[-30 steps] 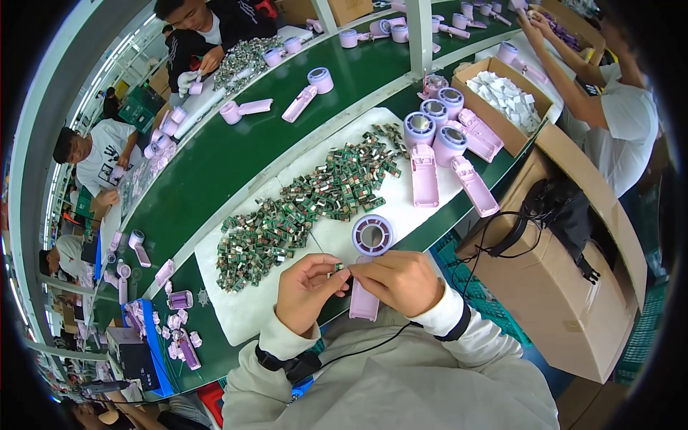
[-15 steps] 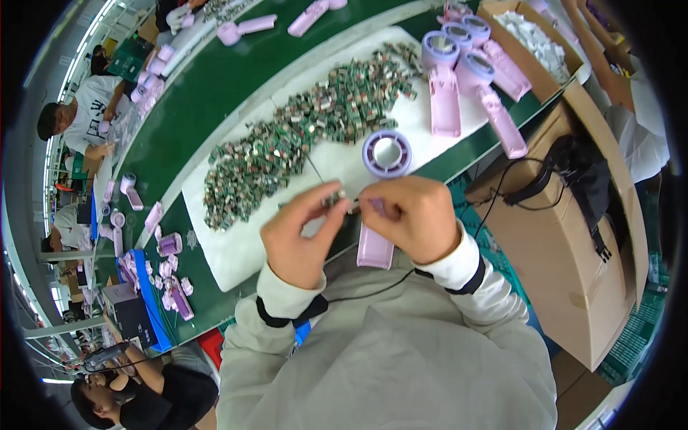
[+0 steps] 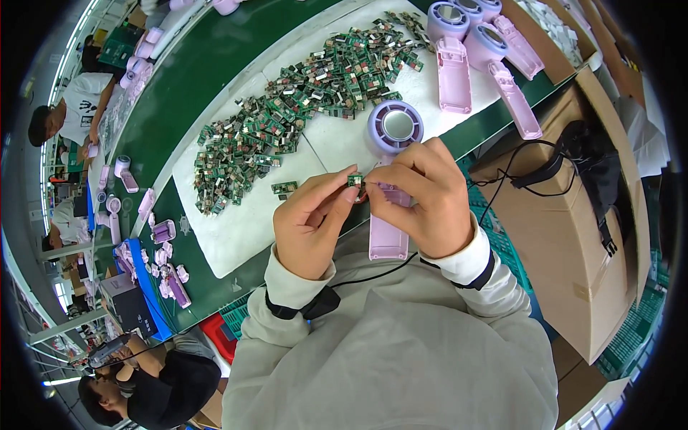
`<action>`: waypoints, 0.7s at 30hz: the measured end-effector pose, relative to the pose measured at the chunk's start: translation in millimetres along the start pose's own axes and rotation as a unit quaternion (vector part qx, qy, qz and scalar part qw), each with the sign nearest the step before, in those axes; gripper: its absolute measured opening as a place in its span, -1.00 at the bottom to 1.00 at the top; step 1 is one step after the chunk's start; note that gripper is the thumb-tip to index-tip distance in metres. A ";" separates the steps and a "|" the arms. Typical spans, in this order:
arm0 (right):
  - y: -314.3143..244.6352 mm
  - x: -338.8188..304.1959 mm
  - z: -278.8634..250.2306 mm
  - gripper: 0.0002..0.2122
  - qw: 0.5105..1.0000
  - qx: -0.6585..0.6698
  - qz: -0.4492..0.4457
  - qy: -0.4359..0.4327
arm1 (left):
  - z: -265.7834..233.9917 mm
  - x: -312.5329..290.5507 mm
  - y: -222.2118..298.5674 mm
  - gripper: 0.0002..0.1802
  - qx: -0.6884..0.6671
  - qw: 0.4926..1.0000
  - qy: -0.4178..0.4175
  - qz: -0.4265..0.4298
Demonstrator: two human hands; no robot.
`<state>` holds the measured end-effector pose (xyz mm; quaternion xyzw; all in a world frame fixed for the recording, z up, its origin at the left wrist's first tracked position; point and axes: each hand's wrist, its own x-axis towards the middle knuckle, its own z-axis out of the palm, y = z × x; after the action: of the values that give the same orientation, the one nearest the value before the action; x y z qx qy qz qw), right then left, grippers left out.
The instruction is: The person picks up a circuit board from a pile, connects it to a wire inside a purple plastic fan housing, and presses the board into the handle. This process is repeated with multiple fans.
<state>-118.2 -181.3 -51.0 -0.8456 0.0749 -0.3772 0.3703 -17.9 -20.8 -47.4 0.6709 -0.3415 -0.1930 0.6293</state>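
My left hand (image 3: 312, 222) pinches a small green circuit board (image 3: 355, 180) between thumb and forefinger. Close against the board's right edge, the fingertips of my right hand (image 3: 424, 197) are pressed together; whatever they grip is too small to make out, though a thin reddish strand shows just below. Under my right hand lies a pink handheld fan housing (image 3: 388, 240), its round lilac head (image 3: 395, 127) pointing away from me and its handle toward me. My right hand hides the middle of it. One loose circuit board (image 3: 284, 188) rests beside my left hand on the white sheet (image 3: 229, 251).
A long heap of circuit boards (image 3: 287, 107) covers the sheet's far side. Several pink fan housings (image 3: 454, 75) lie at the right, by a carton of white pieces (image 3: 552, 32). A large cardboard box (image 3: 566, 251) stands right of me. Other people (image 3: 82, 107) sit at the left.
The circuit board between my hands has turned to show its green face. Both hands have shifted slightly right, and the view has tilted so the far items sit higher.
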 end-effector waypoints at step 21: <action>-6.1 -1.6 1.9 -0.87 0.992 0.088 0.086 0.003 | 33.5 -3.7 -8.9 -0.58 0.282 0.926 0.128 0.215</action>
<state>-118.9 -175.2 -48.6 -0.7991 0.1146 -0.3514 0.4742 -41.6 -42.3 -61.2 0.7502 -0.4344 0.1391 0.4787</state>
